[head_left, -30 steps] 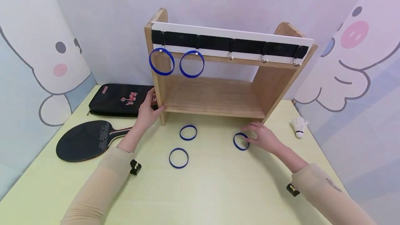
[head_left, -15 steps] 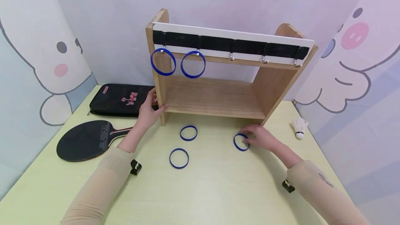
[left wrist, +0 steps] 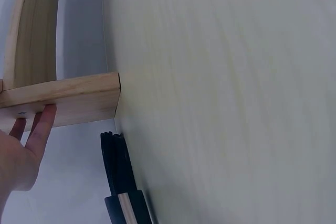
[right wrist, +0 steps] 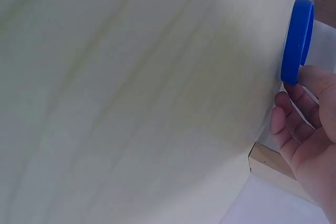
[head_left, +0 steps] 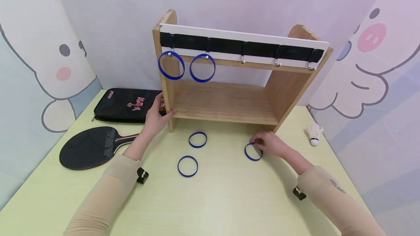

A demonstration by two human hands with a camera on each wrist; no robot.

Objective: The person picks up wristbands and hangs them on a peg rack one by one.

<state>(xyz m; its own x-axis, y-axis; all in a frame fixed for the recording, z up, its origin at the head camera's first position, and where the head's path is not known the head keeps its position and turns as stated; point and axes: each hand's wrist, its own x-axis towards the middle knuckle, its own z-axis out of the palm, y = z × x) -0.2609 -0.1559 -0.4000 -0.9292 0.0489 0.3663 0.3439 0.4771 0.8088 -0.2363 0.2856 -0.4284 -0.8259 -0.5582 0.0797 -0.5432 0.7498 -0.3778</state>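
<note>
My right hand [head_left: 269,143] pinches the edge of a blue ring [head_left: 248,157] between thumb and index finger, low over the table. In the right wrist view the ring [right wrist: 297,40] stands out from the fingertips, other fingers curled below it. My left hand [head_left: 156,116] holds the left side panel of a wooden rack [head_left: 226,101], thumb across the front edge. In the left wrist view its fingers [left wrist: 43,129] lie against the panel's outer face. Two blue rings [head_left: 182,75] [head_left: 202,81] hang from the two leftmost hooks of the rack's black-and-white strip [head_left: 226,45].
Two more blue rings [head_left: 198,146] [head_left: 187,176] lie on the table [head_left: 216,203] before the rack. A table tennis paddle [head_left: 86,148] and a black zip case [head_left: 126,105] lie left. A shuttlecock [head_left: 314,134] sits right. Three hooks [head_left: 242,59] on the right hold no rings.
My right hand has closed its fingers on the ring's edge and shifted slightly left; the ring has tilted and moved a little. My left hand has stayed on the rack.
</note>
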